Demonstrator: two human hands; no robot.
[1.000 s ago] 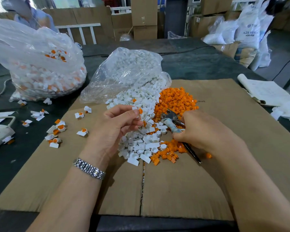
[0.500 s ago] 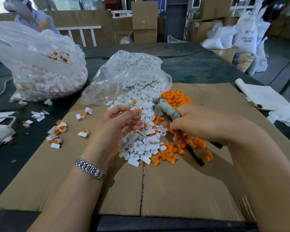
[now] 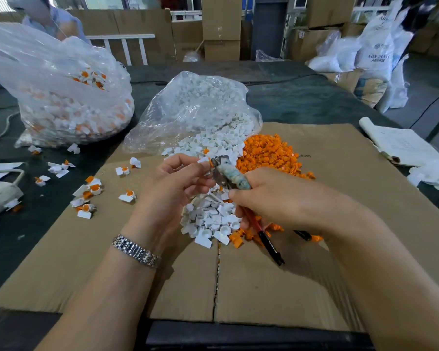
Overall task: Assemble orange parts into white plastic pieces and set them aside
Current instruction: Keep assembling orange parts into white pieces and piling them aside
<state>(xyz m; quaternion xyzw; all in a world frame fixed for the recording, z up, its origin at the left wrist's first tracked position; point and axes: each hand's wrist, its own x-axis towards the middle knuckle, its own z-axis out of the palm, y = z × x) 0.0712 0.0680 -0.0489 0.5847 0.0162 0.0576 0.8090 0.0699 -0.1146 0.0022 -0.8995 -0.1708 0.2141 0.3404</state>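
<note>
The left hand (image 3: 180, 178) pinches a white piece (image 3: 203, 160) with its orange part (image 3: 210, 163) at twelve o'clock of the loose pile, the right hand (image 3: 284, 198) grips pliers (image 3: 224, 171) against it; a skewed squeeze could pop the part out.

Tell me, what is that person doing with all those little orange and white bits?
A person is putting small parts together. The left hand pinches a white piece with an orange part in it, and the right hand holds pliers up against it. Loose white pieces and orange parts lie heaped on the cardboard. Finished pieces lie off to the left.
</note>
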